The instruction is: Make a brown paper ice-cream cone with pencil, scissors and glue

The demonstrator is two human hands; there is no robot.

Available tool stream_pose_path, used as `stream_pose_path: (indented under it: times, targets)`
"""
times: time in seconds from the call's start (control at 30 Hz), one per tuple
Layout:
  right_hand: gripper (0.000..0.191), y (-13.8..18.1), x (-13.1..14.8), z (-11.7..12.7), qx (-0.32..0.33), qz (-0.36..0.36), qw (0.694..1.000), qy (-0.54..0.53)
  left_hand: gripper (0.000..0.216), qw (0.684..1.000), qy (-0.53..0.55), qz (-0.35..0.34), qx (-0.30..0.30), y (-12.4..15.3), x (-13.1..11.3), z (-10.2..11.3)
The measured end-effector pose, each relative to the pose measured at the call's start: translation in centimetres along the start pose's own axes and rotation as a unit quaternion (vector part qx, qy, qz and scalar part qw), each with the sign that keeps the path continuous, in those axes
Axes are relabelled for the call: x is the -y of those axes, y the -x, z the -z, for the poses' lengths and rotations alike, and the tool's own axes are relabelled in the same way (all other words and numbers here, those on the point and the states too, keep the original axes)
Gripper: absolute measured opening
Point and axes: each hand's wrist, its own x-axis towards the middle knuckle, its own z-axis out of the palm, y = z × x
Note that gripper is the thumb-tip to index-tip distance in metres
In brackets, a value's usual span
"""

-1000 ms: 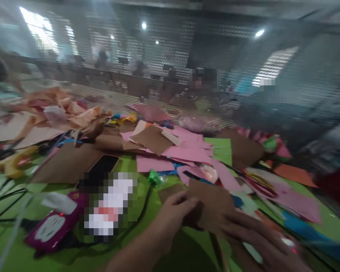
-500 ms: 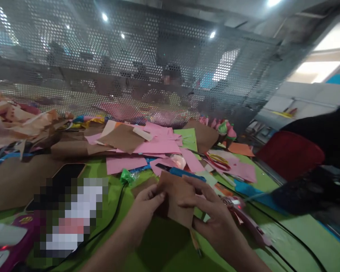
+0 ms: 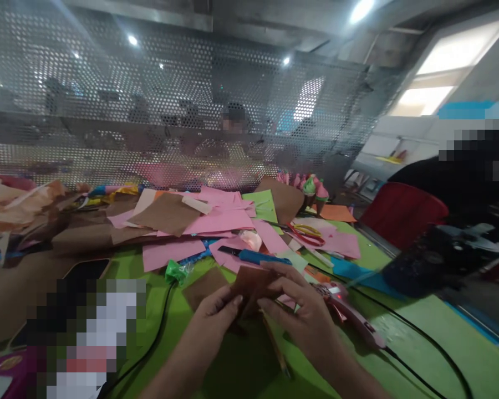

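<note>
In the head view, a small piece of brown paper (image 3: 251, 281) is held up over the green table, bent or folded and partly hidden by fingers. My left hand (image 3: 216, 313) pinches its left side between thumb and fingers. My right hand (image 3: 301, 305) grips the right side, thumb below and fingers along the upper edge. Another brown paper piece (image 3: 205, 287) lies on the table just behind my left hand. Under my hands lies a pencil (image 3: 278, 349). A blue utility knife (image 3: 264, 257) rests beyond the held paper.
Pink paper sheets (image 3: 220, 216) pile up at the back. Red-handled scissors (image 3: 307, 235) lie right of them. A pink glue gun (image 3: 357, 318) with a black cord sits right of my hands. At left are a phone (image 3: 85, 271) and another cord (image 3: 164, 321). A perforated screen (image 3: 170, 122) stands behind.
The brown paper has turned from lying broad towards me to a narrower, folded-looking shape. My right fingers have shifted on it. The camera view has swung slightly to the right.
</note>
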Motion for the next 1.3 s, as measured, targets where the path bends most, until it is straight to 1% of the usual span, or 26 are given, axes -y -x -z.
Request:
stream_pose_path:
  times: [0.07, 0.17, 0.2, 0.27, 0.37, 0.43, 0.6, 0.7, 0.8, 0.93, 1.03, 1.1, 1.2, 1.3]
  targets:
    - [0.009, 0.1, -0.1, -0.1, -0.013, -0.016, 1.0, -0.012, 0.053, 1.0, -0.014, 0.003, -0.022, 0.3, 0.4, 0.0]
    - [0.015, 0.0, 0.1, -0.1, -0.038, -0.023, 0.999, -0.014, 0.05, 0.996, -0.036, 0.004, -0.076, 0.7, 0.9, 0.1]
    - [0.017, 0.0, 0.2, -0.1, -0.043, -0.024, 0.999, -0.014, 0.049, 0.996, -0.044, 0.002, -0.078, 0.7, 1.0, 0.0]
    - [0.021, -0.1, 0.4, -0.1, -0.051, -0.027, 0.998, -0.017, 0.046, 0.996, -0.066, -0.016, -0.049, 0.8, 1.1, 0.0]
    - [0.022, 0.0, 0.6, -0.1, -0.048, -0.033, 0.998, -0.023, 0.041, 0.991, -0.115, -0.068, -0.003, 0.7, 0.9, -0.3]
    - [0.021, 0.1, 0.6, -0.1, -0.039, -0.038, 0.998, -0.021, 0.039, 0.985, -0.147, -0.092, 0.007, 0.5, 1.1, -0.3]
    - [0.022, 0.5, 0.5, -0.3, -0.019, -0.047, 0.999, -0.011, 0.036, 0.965, -0.22, -0.141, 0.008, 0.1, 2.3, 0.1]
    - [0.024, 0.5, 0.6, -0.3, -0.021, -0.052, 0.998, -0.017, 0.037, 0.94, -0.296, -0.17, 0.018, 0.1, 2.6, 0.3]
    - [0.022, 0.5, 0.8, -0.2, -0.015, -0.065, 0.997, -0.035, 0.043, 0.9, -0.391, -0.189, 0.029, 0.3, 2.2, 0.4]
    - [0.022, 0.4, 0.9, -0.2, -0.016, -0.063, 0.996, -0.059, 0.055, 0.842, -0.506, -0.184, 0.031, 0.5, 1.7, 0.2]
    - [0.021, 0.4, 1.0, -0.3, -0.015, -0.059, 0.995, -0.08, 0.058, 0.819, -0.548, -0.172, 0.024, 0.6, 1.6, 0.0]
    - [0.018, 0.4, 1.1, -0.3, -0.007, -0.059, 0.994, -0.093, 0.058, 0.818, -0.55, -0.167, 0.015, 0.6, 1.7, 0.1]
    - [0.016, 0.4, 1.3, -0.3, -0.005, -0.06, 0.993, -0.101, 0.059, 0.83, -0.534, -0.163, 0.008, 0.5, 1.9, 0.3]
    - [0.017, 0.3, 1.3, -0.3, -0.003, -0.058, 0.993, -0.103, 0.054, 0.861, -0.478, -0.173, 0.011, 0.5, 2.0, 0.4]
